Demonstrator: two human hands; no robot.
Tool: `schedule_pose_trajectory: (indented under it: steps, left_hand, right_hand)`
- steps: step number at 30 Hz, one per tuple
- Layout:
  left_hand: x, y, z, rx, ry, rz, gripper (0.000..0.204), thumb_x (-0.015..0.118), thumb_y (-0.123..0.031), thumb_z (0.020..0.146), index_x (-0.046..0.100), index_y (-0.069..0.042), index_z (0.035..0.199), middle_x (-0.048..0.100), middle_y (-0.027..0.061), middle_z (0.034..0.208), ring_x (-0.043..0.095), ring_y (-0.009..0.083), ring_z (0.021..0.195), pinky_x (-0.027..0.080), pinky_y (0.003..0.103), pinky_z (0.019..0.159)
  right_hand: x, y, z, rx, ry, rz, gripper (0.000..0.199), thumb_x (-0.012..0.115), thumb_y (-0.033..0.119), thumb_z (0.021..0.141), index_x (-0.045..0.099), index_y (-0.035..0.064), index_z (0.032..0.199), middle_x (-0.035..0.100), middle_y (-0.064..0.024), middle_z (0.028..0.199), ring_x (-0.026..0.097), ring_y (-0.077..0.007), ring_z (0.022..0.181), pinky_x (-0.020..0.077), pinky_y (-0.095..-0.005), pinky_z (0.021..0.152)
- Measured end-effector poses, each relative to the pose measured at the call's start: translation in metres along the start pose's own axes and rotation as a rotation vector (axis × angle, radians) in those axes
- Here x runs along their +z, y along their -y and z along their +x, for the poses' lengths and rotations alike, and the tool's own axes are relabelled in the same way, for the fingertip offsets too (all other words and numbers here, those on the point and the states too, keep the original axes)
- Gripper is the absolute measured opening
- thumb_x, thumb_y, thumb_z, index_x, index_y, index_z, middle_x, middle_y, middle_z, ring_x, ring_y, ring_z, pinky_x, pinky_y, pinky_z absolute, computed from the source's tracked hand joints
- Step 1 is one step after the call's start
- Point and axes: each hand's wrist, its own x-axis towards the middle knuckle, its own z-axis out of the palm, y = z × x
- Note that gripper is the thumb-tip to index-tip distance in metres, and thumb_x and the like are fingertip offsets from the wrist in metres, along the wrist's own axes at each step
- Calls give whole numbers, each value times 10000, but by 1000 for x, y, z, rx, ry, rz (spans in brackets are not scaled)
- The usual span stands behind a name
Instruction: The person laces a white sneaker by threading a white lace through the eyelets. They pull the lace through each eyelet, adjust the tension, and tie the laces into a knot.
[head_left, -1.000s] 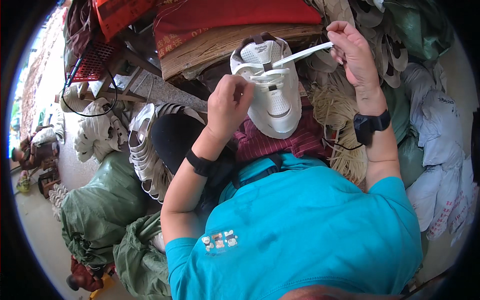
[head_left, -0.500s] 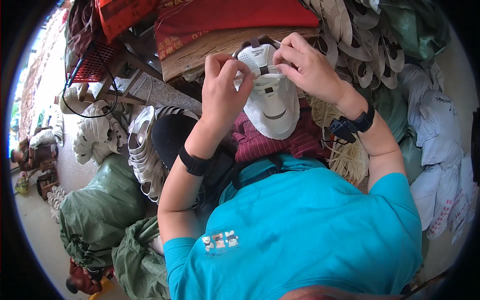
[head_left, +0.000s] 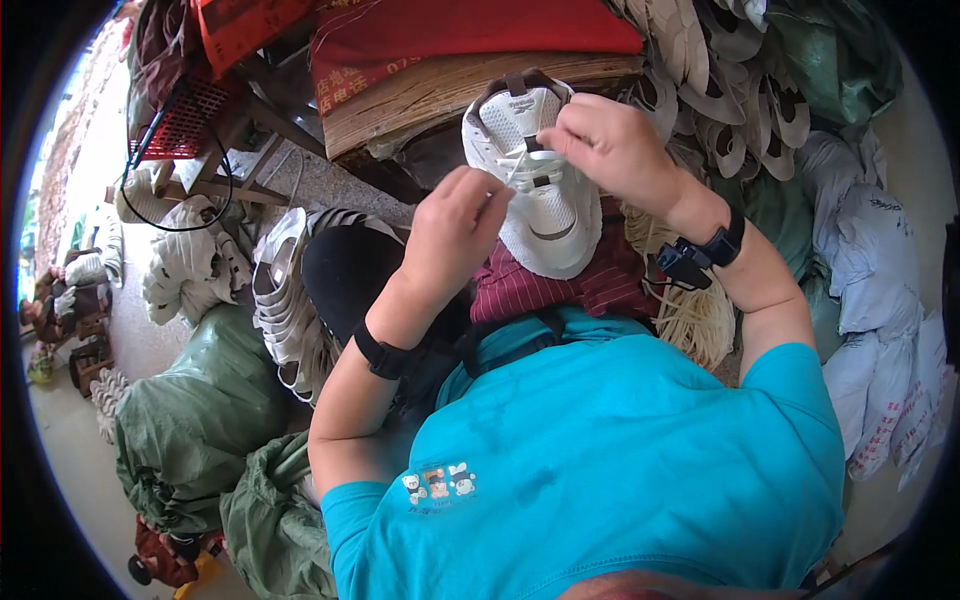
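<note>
A white sneaker (head_left: pixel 552 222) with a dark collar lining rests toe toward me on the maroon striped cloth over my lap. Its heel end reaches the wooden bench top. White shoelace (head_left: pixel 516 170) crosses the lower part of the tongue. My left hand (head_left: pixel 458 222) is closed in a pinch at the left of the shoe, with a lace end running to its fingertips. On the other side my right hand (head_left: pixel 618 148) pinches close over the tongue, at the lace; its fingers partly hide what they hold.
Ahead stands a wooden bench (head_left: pixel 430 95) with red cloth (head_left: pixel 480 30). Stacked shoe uppers (head_left: pixel 288 300) lie left, others (head_left: pixel 740 100) far right. Pale laces (head_left: pixel 700 325) hang by my right side. Green sacks (head_left: pixel 200 400) and white sacks (head_left: pixel 870 260) flank me. Other people sit far left.
My left hand has moved down and left, drawing the lace off the tongue. My right hand has shifted slightly down, its fingers more curled. The shoe has barely moved.
</note>
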Motion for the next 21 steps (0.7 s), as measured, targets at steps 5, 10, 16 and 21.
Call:
schedule_pose_trajectory:
  steps: [5, 10, 16, 21]
  left_hand:
    - [-16, 14, -6, 135, 28, 205, 72, 665, 27, 846, 604, -7, 866, 548, 129, 758, 591, 299, 662, 480, 361, 576]
    - [-28, 13, -13, 116, 16, 197, 119, 689, -15, 816, 571, -29, 831, 532, 130, 754, 589, 324, 672, 488, 406, 583]
    - [-11, 1, -20, 114, 104, 72, 145, 708, -11, 795, 572, -25, 843, 530, 126, 747, 579, 327, 658, 482, 402, 576]
    - [-16, 5, -20, 84, 84, 87, 157, 715, -21, 797, 574, -22, 866, 533, 130, 750, 582, 326, 660, 484, 396, 577]
  right_hand:
    - [-13, -13, 9, 885, 136, 1106, 300, 692, 249, 929, 560, 114, 696, 467, 98, 610, 405, -25, 516, 271, -215, 419]
    - [-12, -32, -3, 963, 193, 1535, 215, 673, 263, 950, 649, 60, 880, 442, 93, 611, 362, -1, 504, 223, -185, 391]
    - [-13, 12, -4, 374, 228, 683, 296, 598, 230, 998, 655, 51, 1226, 467, 68, 624, 434, -50, 537, 369, -215, 482]
    - [-2, -3, -6, -393, -75, -576, 314, 697, 151, 856, 665, 83, 1161, 622, -63, 746, 629, -245, 672, 489, -349, 602]
